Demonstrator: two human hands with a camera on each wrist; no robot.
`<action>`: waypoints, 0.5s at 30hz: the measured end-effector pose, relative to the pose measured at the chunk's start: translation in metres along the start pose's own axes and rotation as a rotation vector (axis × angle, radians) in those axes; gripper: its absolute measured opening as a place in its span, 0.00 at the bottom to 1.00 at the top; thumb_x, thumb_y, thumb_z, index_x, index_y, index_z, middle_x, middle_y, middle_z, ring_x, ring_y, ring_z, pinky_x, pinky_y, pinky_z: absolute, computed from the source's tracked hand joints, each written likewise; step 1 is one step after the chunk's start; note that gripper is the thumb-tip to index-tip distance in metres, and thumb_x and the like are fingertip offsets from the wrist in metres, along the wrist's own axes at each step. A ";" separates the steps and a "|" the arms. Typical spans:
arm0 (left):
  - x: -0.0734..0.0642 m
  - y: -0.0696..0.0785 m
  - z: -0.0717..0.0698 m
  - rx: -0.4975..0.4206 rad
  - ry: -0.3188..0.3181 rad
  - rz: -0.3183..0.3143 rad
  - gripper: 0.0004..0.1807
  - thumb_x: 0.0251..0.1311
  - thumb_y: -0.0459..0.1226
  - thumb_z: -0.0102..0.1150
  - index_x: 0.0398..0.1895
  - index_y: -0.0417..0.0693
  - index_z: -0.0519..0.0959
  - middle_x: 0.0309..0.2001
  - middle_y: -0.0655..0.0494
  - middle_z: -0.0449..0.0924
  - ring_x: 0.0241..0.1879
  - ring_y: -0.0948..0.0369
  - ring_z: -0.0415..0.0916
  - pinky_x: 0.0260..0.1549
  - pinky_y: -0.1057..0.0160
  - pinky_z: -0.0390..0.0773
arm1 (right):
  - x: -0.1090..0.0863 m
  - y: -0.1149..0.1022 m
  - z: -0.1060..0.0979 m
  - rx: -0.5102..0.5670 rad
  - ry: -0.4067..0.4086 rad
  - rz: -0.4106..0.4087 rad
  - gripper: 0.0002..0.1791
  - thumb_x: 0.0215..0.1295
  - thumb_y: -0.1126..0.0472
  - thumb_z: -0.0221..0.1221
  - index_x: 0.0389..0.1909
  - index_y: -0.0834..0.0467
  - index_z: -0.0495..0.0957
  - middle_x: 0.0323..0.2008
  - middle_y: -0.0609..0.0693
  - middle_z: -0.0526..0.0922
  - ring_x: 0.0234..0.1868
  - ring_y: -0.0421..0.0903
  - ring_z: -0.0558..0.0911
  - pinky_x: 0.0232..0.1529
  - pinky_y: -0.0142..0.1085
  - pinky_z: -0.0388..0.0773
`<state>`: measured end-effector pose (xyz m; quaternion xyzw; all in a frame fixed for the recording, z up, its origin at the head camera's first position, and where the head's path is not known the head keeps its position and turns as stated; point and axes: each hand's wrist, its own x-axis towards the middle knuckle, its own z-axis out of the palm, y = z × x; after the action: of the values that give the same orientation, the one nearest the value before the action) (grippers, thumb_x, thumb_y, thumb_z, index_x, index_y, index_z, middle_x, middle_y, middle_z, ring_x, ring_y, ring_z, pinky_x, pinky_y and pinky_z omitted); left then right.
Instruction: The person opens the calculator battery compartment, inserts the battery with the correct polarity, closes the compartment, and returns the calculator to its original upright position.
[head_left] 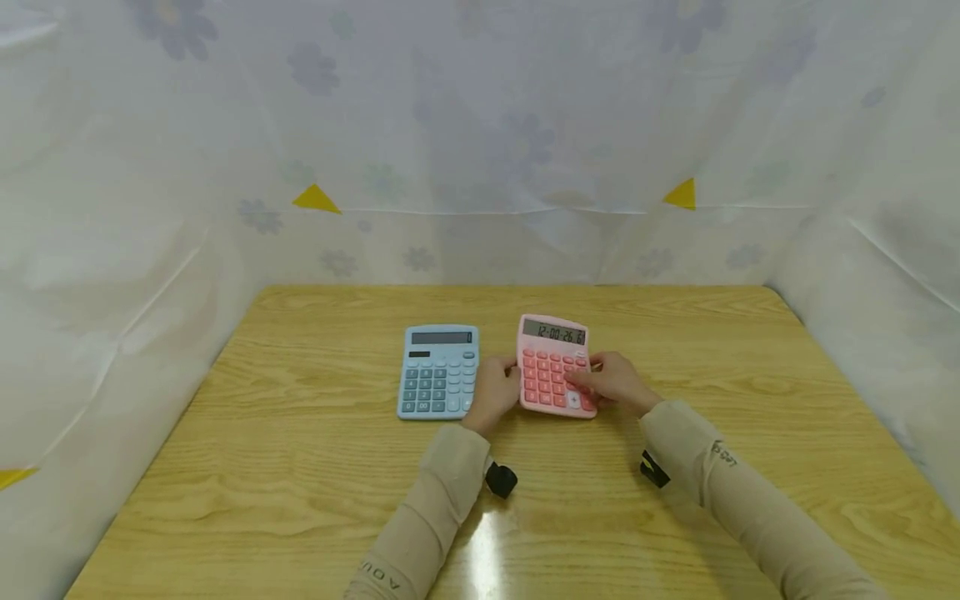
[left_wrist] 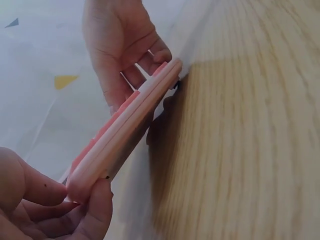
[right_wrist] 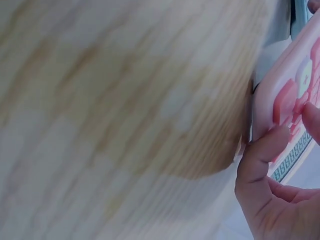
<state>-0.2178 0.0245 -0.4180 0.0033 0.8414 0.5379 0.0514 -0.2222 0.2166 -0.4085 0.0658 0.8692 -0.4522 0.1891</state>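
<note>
A pink calculator (head_left: 557,367) is tilted up off the table between both hands, its screen lit with digits. At its left edge my left hand (head_left: 495,390) pinches the casing between thumb and fingers; the left wrist view shows this grip on the pink calculator (left_wrist: 122,127) up close. My right hand (head_left: 617,382) holds the right edge, thumb over the keys and fingers at the side. In the right wrist view the thumb of the right hand (right_wrist: 265,185) touches the pink keys. Left of these, a blue calculator (head_left: 438,372) lies flat, its lower right corner partly behind the left hand.
A wood-grain table (head_left: 300,467) carries both calculators. Flower-patterned white sheeting (head_left: 480,125) surrounds it at the back and sides, with yellow triangles (head_left: 317,199) on it. Dark wrist devices (head_left: 501,480) hang under the beige sleeves (head_left: 427,517).
</note>
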 end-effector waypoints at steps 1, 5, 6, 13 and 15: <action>0.000 0.000 0.000 0.022 -0.008 0.006 0.15 0.62 0.31 0.45 0.49 0.35 0.77 0.39 0.49 0.80 0.33 0.63 0.74 0.26 0.69 0.73 | 0.000 0.000 0.000 -0.007 0.004 -0.003 0.29 0.59 0.53 0.60 0.52 0.72 0.67 0.35 0.58 0.76 0.23 0.42 0.75 0.25 0.34 0.75; 0.000 -0.001 0.000 0.082 -0.040 0.013 0.15 0.60 0.30 0.46 0.46 0.36 0.78 0.31 0.52 0.79 0.25 0.65 0.70 0.19 0.70 0.68 | -0.001 -0.001 -0.001 -0.040 0.021 -0.016 0.28 0.58 0.54 0.60 0.51 0.72 0.67 0.35 0.59 0.76 0.24 0.42 0.75 0.25 0.34 0.75; 0.000 -0.001 0.000 0.093 -0.046 0.017 0.14 0.60 0.29 0.46 0.45 0.36 0.79 0.29 0.52 0.78 0.24 0.64 0.70 0.19 0.70 0.68 | -0.001 -0.002 -0.002 -0.049 0.025 -0.020 0.28 0.59 0.54 0.60 0.51 0.72 0.67 0.35 0.59 0.76 0.24 0.42 0.75 0.24 0.34 0.74; 0.000 -0.002 0.001 0.164 -0.081 0.035 0.13 0.54 0.26 0.47 0.39 0.36 0.81 0.26 0.52 0.76 0.24 0.62 0.69 0.20 0.69 0.67 | -0.003 -0.003 -0.003 -0.167 0.067 -0.042 0.28 0.57 0.51 0.61 0.47 0.71 0.69 0.33 0.58 0.77 0.27 0.44 0.73 0.24 0.33 0.71; 0.000 -0.001 0.001 0.190 -0.091 0.046 0.13 0.52 0.24 0.47 0.36 0.37 0.81 0.26 0.52 0.76 0.24 0.61 0.68 0.20 0.69 0.67 | -0.003 -0.003 -0.003 -0.187 0.077 -0.045 0.27 0.57 0.51 0.61 0.46 0.71 0.70 0.33 0.58 0.77 0.27 0.45 0.73 0.24 0.33 0.70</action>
<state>-0.2174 0.0253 -0.4195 0.0519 0.8851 0.4561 0.0769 -0.2210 0.2173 -0.4034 0.0455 0.9155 -0.3703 0.1505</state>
